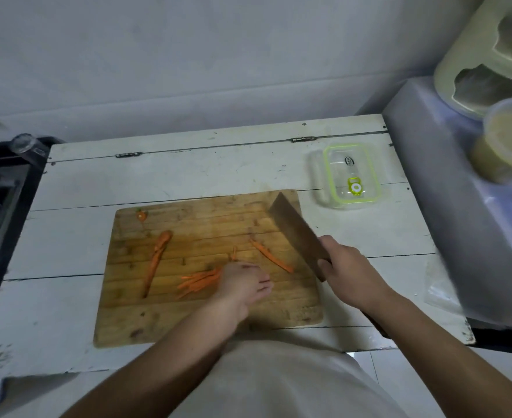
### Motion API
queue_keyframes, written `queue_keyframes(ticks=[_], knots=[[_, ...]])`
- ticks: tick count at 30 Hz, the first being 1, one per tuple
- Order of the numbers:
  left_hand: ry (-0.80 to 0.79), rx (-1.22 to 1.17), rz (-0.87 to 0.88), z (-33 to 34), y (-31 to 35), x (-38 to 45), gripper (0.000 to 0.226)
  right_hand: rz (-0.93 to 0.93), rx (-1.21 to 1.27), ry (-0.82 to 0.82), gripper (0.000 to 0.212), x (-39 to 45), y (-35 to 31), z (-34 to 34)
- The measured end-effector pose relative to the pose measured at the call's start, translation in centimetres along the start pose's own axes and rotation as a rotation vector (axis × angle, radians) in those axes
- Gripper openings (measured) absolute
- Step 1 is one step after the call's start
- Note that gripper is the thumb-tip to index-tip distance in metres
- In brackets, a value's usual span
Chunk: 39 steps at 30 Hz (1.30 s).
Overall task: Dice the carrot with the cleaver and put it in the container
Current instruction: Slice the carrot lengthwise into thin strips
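L hand curls fingers on carrot strips on board; R hand grips cleaver, raised. Container w/ lid on bench.

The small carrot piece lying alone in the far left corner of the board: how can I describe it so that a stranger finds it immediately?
Start from the wooden cutting board on the white table. The small carrot piece lies in its far left corner. Unlike the long strips elsewhere, it is a short round stub.
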<state>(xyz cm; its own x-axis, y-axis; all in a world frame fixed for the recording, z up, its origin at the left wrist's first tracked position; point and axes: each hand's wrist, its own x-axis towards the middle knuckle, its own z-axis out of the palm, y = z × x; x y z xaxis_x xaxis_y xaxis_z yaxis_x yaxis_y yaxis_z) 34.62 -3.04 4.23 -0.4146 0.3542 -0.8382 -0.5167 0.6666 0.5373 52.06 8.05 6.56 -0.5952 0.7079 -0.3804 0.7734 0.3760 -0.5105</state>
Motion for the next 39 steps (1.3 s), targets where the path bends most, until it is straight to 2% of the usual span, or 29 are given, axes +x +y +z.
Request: queue_keyframes(ticks=[4, 8, 14, 19, 27, 37, 39], knots=[[0.041, -0.012, 0.063, 0.8, 1.1, 1.4, 0.006, -0.074, -0.089, -0.073, 0.02, 0.1, -1.1, 0.5], [0.045, 0.071, 0.1, 1.8, 2.5, 2.9, 0.009, -0.001, -0.04, -0.071, 0.028, -0.9, -2.3, 2.3], [0.05, 0.136, 0.065, 0.6, 1.7, 2.5, 0.008, 0.114, 0.037, 0.076, 0.024, -1.7, -2.7, 2.5], [-0.008, 0.057, 0.054, -0.4, 0.6, 2.0, 0.016, 0.067, 0.002, 0.024, 0.017, -2.4, -3.3, 2.3], [0.099, 0.193, 0.197, 0.8, -0.2, 3.0, 0.009, 0.008, -0.136, 0.044, 0.025, -2.1, -4.8, 4.3], [0.066, 0.194, 0.198, 0.5, 0.0, 2.8, 0.008, 0.006, -0.18, 0.014, 0.023, -2.3, -5.1, 4.7], [0.054, 0.291, 0.273, -0.1, 0.1, 2.3, 0.004, 0.033, -0.105, 0.011, 0.024, -2.1, -4.5, 4.6]])
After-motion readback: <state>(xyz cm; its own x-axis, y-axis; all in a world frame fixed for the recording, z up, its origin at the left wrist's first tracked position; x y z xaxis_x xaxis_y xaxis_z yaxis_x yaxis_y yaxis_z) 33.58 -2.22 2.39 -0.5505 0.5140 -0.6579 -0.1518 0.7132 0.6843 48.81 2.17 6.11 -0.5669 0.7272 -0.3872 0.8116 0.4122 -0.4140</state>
